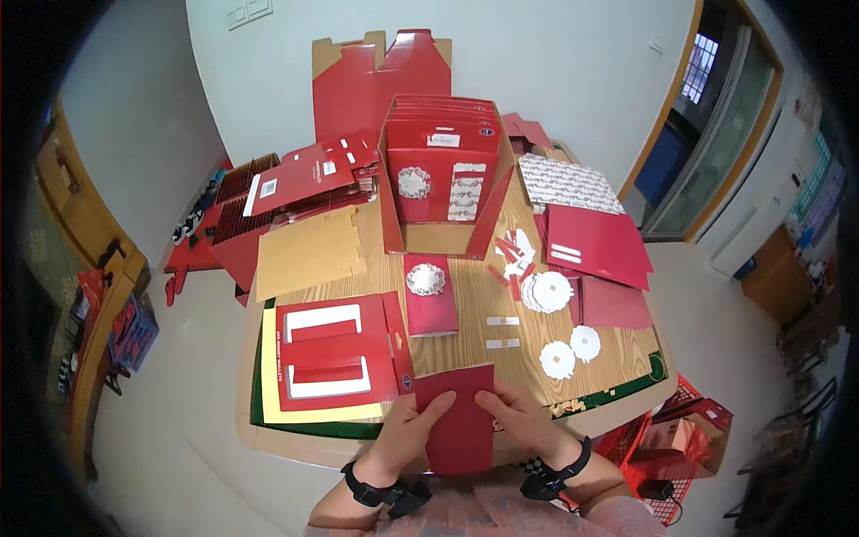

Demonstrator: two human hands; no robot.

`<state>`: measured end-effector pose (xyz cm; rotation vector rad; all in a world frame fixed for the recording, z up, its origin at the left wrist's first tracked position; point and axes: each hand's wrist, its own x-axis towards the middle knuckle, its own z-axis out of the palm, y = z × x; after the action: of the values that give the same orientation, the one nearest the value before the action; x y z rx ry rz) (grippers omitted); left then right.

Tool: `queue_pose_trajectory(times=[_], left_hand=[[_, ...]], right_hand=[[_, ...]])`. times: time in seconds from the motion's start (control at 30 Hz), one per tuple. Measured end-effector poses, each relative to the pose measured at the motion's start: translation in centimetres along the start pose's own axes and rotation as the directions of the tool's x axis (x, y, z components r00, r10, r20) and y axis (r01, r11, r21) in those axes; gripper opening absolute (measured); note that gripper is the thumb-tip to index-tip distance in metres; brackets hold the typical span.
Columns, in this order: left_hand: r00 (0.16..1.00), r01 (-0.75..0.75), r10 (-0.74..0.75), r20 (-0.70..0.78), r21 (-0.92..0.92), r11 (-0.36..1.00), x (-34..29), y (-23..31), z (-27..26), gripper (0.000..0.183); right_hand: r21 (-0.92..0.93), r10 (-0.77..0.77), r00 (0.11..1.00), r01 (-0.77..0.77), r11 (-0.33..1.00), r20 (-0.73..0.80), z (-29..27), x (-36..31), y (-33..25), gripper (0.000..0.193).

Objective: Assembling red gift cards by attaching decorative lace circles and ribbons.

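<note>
Close to my body at the table's near edge, a dark red folded card (456,421) is held upright between my two hands. My left hand (410,434) grips its left side with the thumb lying on the front. My right hand (519,418) pinches the right edge the same way. Just beyond lies a red card (433,309) topped with a white and silver round ornament (425,279). Left of the hands is a flat red printed package sheet (335,349) with two white-edged cutouts, resting on yellow sheets (322,414).
An open red display box (450,240) with several red packages stands at the table's far middle. Tan sheets (309,251) and red stacks lie left. White scalloped discs (557,360), paper strips (503,344), red folders (598,242) and patterned sheets (570,183) lie right. A red basket (626,438) stands below right.
</note>
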<state>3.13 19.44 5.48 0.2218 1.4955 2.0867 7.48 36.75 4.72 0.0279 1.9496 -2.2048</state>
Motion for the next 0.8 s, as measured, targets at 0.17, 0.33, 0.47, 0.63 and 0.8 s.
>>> queue_pose_trajectory(times=[0.17,0.33,0.47,0.63,0.8], left_hand=[[0.978,0.059,-0.081,0.193,0.117,0.991,-0.1,-0.2,0.0,0.029],[0.934,0.099,-0.221,0.281,0.391,0.915,-0.5,-0.8,-0.9,0.031],[0.981,-0.001,-0.076,0.18,0.395,0.919,-0.4,-1.6,-1.4,0.03],[0.981,0.033,-0.096,0.171,0.336,0.941,-0.6,-2.0,-1.4,0.025],[0.999,-0.034,0.04,-0.016,0.292,0.956,0.0,-1.9,-1.6,0.02]], right_hand=[[0.129,0.136,0.982,-0.12,0.984,-0.129,-0.4,0.1,0.1,0.03],[0.136,-0.044,0.98,0.071,0.988,-0.194,-1.5,0.3,-0.2,0.029],[0.198,-0.016,0.992,0.04,0.979,-0.121,-1.1,0.0,-1.3,0.03],[0.041,0.105,0.994,-0.103,0.994,-0.039,-2.2,-0.7,0.6,0.03],[0.1,0.08,0.996,-0.075,0.992,-0.047,-0.9,-1.4,1.8,0.028]])
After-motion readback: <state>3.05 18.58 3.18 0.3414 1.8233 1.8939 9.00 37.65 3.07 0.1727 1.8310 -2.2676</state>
